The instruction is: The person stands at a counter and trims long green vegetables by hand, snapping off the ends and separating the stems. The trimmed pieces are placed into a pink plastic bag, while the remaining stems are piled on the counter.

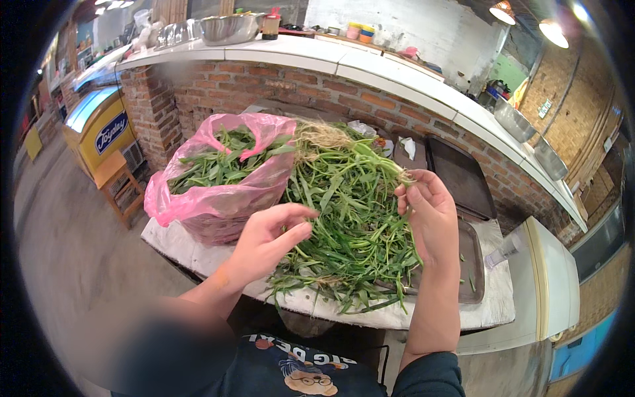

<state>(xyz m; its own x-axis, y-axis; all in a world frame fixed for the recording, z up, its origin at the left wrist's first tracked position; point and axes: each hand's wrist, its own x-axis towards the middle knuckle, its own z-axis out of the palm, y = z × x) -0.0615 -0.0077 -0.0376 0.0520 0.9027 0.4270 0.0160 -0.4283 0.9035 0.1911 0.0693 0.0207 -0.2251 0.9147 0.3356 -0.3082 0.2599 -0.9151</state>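
A large heap of leafy green vegetable stems point(347, 228), with pale roots towards its back, covers the middle of a white-topped table point(496, 293). At the heap's right side my right hand point(426, 208) pinches the rooted end of a green stem point(404, 177) between thumb and fingers. My left hand point(273, 238) is over the heap's left edge, thumb and fingers apart, with nothing seen between them. Just behind it stands an open pink plastic bag point(233, 203) filled with green leaves point(223, 164).
A dark metal tray point(471, 263) lies partly under the heap, and another tray point(461, 173) leans at the back right. A clear plastic cup point(501, 253) lies at the right edge. Behind runs a brick wall point(307, 89) with a white tiled counter point(297, 49). A wooden stool point(116, 173) stands left.
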